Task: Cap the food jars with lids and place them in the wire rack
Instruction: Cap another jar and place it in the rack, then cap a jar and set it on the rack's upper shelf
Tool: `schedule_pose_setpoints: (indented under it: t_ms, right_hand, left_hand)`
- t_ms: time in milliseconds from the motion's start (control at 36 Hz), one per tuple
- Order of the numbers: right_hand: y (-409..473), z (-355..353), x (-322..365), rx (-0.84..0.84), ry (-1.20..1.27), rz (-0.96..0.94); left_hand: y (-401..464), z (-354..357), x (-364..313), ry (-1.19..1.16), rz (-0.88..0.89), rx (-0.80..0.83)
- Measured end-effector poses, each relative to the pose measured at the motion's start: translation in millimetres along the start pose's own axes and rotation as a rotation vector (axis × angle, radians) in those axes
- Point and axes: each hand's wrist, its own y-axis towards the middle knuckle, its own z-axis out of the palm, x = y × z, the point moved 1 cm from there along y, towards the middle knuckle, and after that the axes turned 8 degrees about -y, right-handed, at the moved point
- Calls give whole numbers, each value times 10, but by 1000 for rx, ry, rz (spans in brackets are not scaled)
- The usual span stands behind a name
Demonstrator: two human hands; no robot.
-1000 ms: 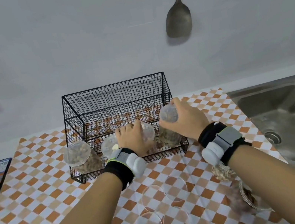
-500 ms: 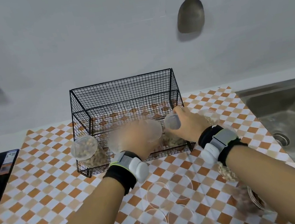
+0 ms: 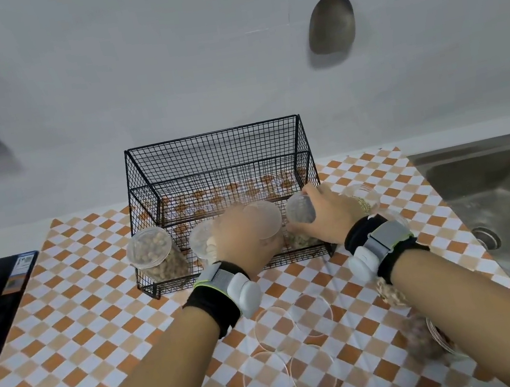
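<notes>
Since a second ago the left hand [image 3: 243, 241] has blurred with motion at the third jar [image 3: 264, 225]; its grip is unreadable. The right hand [image 3: 326, 215] still grips the fourth jar [image 3: 302, 221] in the wire rack [image 3: 216, 152] (four lids [image 3: 274, 328] wait on the surface [image 3: 81, 351]), so placing seems nearly done.

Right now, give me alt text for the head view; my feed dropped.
Both hands reach into a black wire rack: the right hand grips a lidded jar at its right end, the blurred left hand covers another. Loose clear lids lie on the checkered mat.
</notes>
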Motion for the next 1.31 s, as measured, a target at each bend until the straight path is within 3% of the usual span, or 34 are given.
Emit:
schedule_pose_setpoints:
  t_ms: [111, 195, 472, 556, 667, 778, 861, 917, 1084, 1306]
  right_hand:
    - [-76, -41, -16, -23, 0, 12]
    - [-152, -74, -45, -92, 2, 6]
    - [-497, -136, -275, -486, 5, -101]
    - [-628, -141, -372, -671, 0, -158]
    - [-841, -172, -502, -766, -8, -161]
    - [-1070, -228, -622, -815, 21, -157]
    - [-1200, -182, -745, -776, 38, -106]
    - [-1280, -145, -793, -746, 47, -85]
    - [-1575, -48, -1007, -638, 170, -7]
    - [-1952, 121, -1197, -431, 365, 163]
  left_hand:
    - [-42, 3, -34, -68, 71, -11]
    - [-96, 33, -64, -168, 219, -56]
    - [-364, 195, -264, -280, 642, -187]
    - [-441, 339, -301, -228, 770, -169]
    - [-566, 523, -353, -189, 855, -107]
    - [-665, 707, -440, -217, 843, -31]
    - [-693, 825, -421, -171, 798, 139]
    - [-698, 885, -382, -101, 706, 294]
    - [-741, 1015, -448, 96, 441, 563]
    - [-796, 1104, -432, 148, 250, 700]
